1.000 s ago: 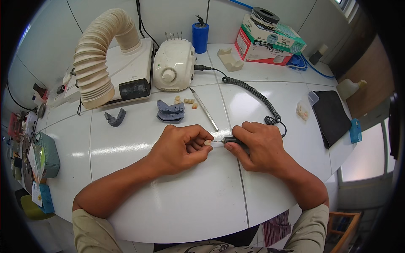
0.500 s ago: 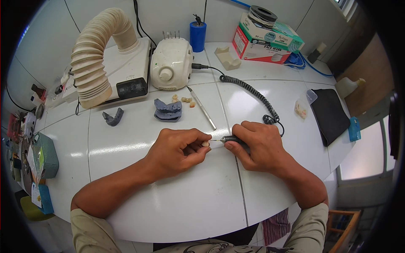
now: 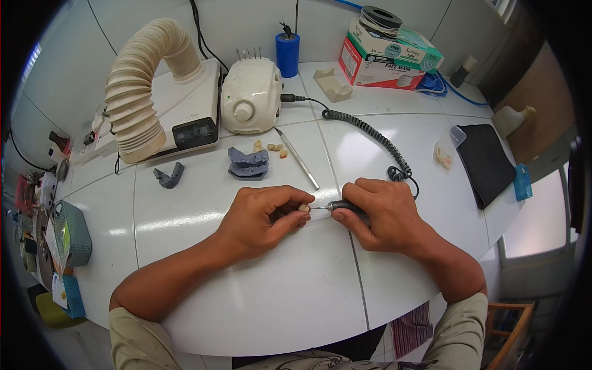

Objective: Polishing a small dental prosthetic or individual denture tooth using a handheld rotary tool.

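Note:
Between the thumb and fingers of my left hand (image 3: 262, 222) is a small cream dental crown (image 3: 304, 208), partly covered by the fingertips. My right hand (image 3: 385, 216) is wrapped round a dark rotary handpiece (image 3: 340, 205), thumb along its front. Its thin bur (image 3: 319, 208) points left and reaches the crown or very close to it; contact is too small to tell. Beyond my hands sit a grey dental model (image 3: 248, 163), a smaller grey arch piece (image 3: 169, 176), several tooth-coloured pieces (image 3: 274, 147) and a silver scalpel-like knife (image 3: 297, 159).
A white control unit (image 3: 251, 95) with a coiled cord (image 3: 376, 140) stands at the back, beside a ribbed suction hose (image 3: 135, 92). Stacked mask boxes (image 3: 388, 58) are at back right. A black pouch (image 3: 486, 163) lies right; a teal basket (image 3: 74, 233) stands left.
The whole view has shifted slightly. My left fingers have turned the crown a little, so more of it shows beside the bur. Both grips stay the same.

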The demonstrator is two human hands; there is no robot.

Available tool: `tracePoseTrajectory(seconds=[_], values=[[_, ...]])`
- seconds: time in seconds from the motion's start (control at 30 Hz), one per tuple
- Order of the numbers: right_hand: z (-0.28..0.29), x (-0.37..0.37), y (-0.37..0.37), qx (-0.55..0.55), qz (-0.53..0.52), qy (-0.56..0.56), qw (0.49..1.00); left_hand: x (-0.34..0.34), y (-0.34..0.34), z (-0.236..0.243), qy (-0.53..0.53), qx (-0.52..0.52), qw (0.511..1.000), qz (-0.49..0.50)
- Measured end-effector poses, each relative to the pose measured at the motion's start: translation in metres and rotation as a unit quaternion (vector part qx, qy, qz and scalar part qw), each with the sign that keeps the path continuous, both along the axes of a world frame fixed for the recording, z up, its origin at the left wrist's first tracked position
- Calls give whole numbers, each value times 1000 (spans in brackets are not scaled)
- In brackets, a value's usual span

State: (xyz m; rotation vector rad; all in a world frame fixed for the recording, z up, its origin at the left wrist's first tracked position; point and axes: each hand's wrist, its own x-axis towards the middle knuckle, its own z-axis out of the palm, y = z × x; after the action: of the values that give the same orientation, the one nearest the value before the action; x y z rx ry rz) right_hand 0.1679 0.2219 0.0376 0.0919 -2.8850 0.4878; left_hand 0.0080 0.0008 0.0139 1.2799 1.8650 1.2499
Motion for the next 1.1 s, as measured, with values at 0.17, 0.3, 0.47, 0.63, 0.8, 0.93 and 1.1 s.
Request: tracePoseTrajectory(seconds=[0.17,0.3,0.47,0.63,0.8,0.93,1.1], values=[[-2,0,-1,10,-1,-3,1000,1,2,2,-18,12,1000,6],[0,0,-1,7,-4,-5,1000,-1,0,-2,11,25,999,-24],[0,1,1,-6,-5,-2,1000,-3,0,0,15,34,999,-37],[0,0,1,-6,-9,-9,1000,-1,2,-1,-35,4,999,-13],[-1,1,-1,-1,-6,-2,1000,0,1,1,-34,3,999,-17],[-1,0,-2,16,1,0,1000,-1,1,-3,-44,4,999,-10],[-3,1,-3,12,8,9,1000,-1,2,-4,-41,18,999,-15]])
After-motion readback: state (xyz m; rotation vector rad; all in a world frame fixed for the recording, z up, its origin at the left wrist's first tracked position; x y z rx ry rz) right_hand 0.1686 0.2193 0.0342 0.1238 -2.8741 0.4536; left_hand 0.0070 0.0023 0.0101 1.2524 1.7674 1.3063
